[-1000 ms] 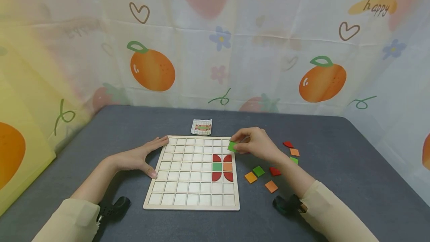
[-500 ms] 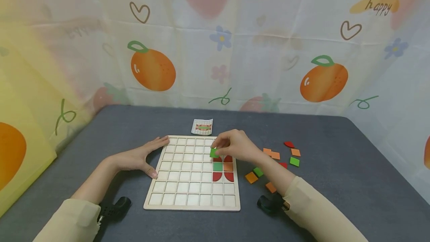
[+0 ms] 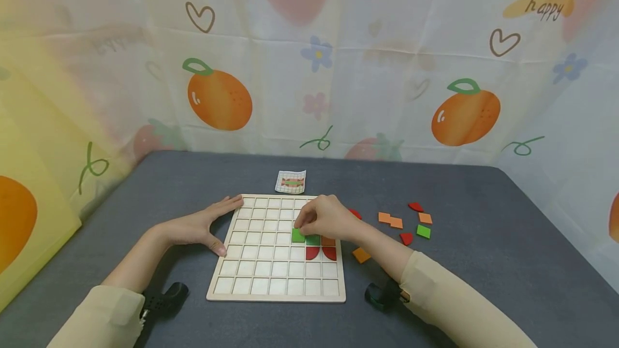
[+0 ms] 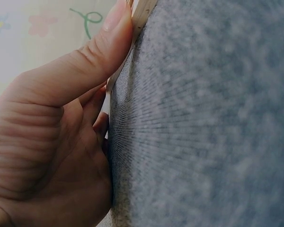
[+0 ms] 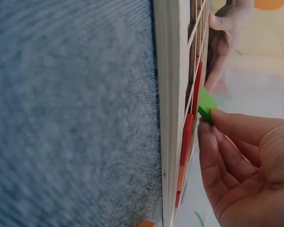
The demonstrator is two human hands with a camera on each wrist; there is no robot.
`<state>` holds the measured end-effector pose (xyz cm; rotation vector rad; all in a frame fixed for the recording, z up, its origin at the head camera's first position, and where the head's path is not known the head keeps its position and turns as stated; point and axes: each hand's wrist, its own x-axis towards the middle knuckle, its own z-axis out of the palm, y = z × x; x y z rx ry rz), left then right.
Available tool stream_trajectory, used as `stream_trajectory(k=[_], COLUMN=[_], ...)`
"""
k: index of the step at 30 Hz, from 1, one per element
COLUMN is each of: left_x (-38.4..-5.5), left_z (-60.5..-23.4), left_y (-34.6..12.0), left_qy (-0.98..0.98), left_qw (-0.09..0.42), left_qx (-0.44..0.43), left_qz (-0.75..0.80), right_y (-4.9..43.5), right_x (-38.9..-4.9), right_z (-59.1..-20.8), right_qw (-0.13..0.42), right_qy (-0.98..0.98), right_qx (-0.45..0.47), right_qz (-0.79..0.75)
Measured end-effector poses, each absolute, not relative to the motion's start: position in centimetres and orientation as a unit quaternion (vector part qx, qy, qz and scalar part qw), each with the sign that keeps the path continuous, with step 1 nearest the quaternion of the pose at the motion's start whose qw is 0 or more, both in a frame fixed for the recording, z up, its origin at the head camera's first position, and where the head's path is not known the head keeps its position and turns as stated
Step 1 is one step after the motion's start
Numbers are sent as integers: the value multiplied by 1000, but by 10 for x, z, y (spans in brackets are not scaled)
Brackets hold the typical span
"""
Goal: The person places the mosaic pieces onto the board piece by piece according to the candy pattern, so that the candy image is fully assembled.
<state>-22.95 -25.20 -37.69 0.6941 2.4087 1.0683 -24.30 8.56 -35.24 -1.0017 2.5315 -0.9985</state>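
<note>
Green tile (image 3: pixel 298 236): small flat square, plain green face, thin enough to sit in a board cell.
Handling: judged light and stiff, likely wood; smooth faces could slip, so the edges are the place to pinch it.
Place: on the wooden grid board (image 3: pixel 263 284), at a cell just left of another green square (image 3: pixel 313 240), above the red curved pieces (image 3: pixel 321 253).
Right hand (image 3: pixel 325 218): fingers (image 5: pixel 213 142) curled, tips pinching the tile's edge over the board.
Left hand (image 3: pixel 200 226): fingers straight and together, flat against the board's left rim on the table (image 3: pixel 483 262).
Nearby: loose orange, red and green pieces (image 3: pixel 407 222) lie to the right; a pattern card (image 3: pixel 290 182) sits behind the board.
</note>
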Motion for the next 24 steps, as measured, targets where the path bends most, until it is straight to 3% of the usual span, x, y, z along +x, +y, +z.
stream_trajectory(k=[24], left_x=[-231], left_z=[-378], left_y=[-252], left_qy=[863], left_qw=[208], left_qx=[255], left_qz=[383], right_y=[85], right_x=[-243], right_z=[-357], right_qw=[127], right_qy=[867], right_qx=[-363], right_qz=[-317])
